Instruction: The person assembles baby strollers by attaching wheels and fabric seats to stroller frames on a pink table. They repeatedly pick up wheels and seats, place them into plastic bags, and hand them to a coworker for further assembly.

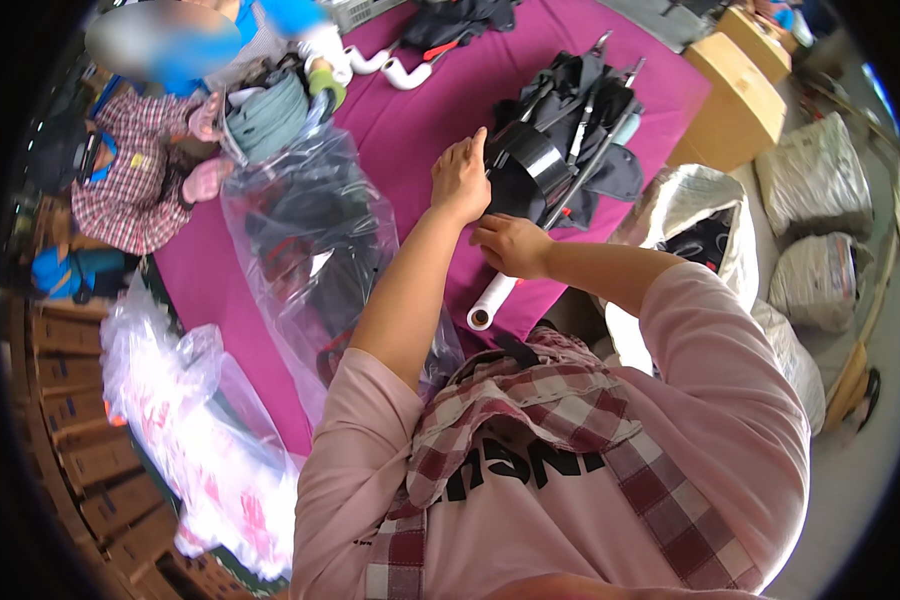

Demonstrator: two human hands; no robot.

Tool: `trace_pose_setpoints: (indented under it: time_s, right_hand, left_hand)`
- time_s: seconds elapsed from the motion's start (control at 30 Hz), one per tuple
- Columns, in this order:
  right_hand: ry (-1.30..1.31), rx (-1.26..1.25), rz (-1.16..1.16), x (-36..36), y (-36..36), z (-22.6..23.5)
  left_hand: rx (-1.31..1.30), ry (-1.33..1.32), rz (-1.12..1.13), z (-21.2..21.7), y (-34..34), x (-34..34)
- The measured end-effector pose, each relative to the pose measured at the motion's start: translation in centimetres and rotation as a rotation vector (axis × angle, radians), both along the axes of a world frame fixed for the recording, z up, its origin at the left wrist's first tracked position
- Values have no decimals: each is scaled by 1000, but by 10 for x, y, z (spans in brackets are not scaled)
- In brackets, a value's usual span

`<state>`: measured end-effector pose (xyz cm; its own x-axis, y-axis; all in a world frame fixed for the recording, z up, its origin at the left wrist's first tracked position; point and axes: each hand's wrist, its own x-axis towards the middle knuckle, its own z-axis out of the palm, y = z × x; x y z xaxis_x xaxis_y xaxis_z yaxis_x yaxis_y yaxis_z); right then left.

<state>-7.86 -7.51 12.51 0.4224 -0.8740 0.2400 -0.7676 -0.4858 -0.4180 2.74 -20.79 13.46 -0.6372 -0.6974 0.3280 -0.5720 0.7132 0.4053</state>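
In front of me a black umbrella [530, 160] lies on the table, its cloth partly glossy and bunched. Its white handle [492, 303] seems to stick out toward me, below my right hand. My left hand [460, 182] is at the left edge of the black cloth, its fingers stretched out and one pointing up. My right hand [510, 246] is closed at the near end of the cloth, just above the handle; its fingertips are partly hidden. More black umbrellas [580, 110] with metal shafts lie heaped just beyond.
A magenta cloth [420, 130] covers the table. To my left lies a clear plastic bag [315, 250] of dark items. White-handled umbrellas [408, 74] lie at the far side. A co-worker [120, 165] stands far left. Cardboard boxes [727, 105] and an open white sack [735, 215] are on the right.
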Motion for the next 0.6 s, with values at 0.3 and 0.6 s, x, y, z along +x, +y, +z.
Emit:
trace_pose_setpoints:
  time_s: [0.3,0.6]
  right_hand:
    - [-327,-582,333,-93,-72,80]
    - [116,162,-1026,-494,-232,-43]
  left_hand:
    - [650,752,338,-62,14,64]
    - [1530,595,1140,-61,183,45]
